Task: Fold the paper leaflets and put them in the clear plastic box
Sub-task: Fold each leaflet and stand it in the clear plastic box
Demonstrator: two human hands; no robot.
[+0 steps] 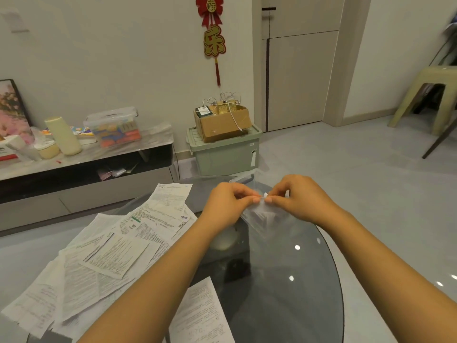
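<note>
A loose leaflet (202, 315) lies nearest on the glass counter (284, 288); more unfolded leaflets (111, 246) spread left; beyond, left hand (226, 206) and right hand (300, 199) each pinch a small folded leaflet (264, 197) above the clear plastic box (259, 219); pinched so finely, it could spring open or miss the box.

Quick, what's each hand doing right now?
Left hand: pinching a small folded leaflet.
Right hand: pinching the same leaflet.
</note>
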